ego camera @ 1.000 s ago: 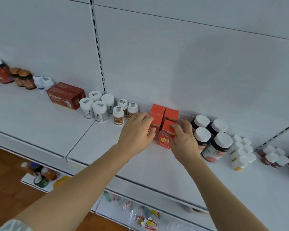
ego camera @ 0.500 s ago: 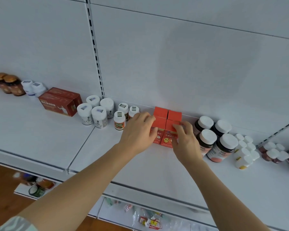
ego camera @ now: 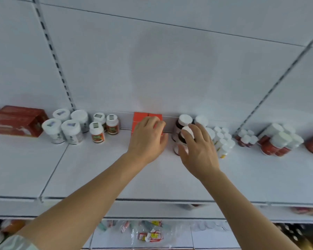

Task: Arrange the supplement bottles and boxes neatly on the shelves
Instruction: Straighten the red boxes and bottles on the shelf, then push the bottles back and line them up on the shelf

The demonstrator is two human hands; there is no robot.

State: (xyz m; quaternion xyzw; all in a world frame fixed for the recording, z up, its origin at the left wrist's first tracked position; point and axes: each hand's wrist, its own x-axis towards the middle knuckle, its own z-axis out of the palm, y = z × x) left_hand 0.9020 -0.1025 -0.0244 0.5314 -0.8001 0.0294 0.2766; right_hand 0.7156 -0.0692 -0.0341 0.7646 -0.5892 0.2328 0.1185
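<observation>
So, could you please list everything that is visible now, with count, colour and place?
orange boxes: four, orange, against the back wall, centre, under the left hand
dark red box: one, far left
white jars: four, white lids, right of the dark red box
small bottles: three, white caps, orange labels, left of the orange boxes
dark bottles: several, white caps, right of the orange boxes
tiny white bottles: a cluster, further right
shelf: white
left hand: on the orange boxes
right hand: spread over the dark bottles

head view | faces forward, slightly down | close to shelf (ego camera: pixel 101 170)
</observation>
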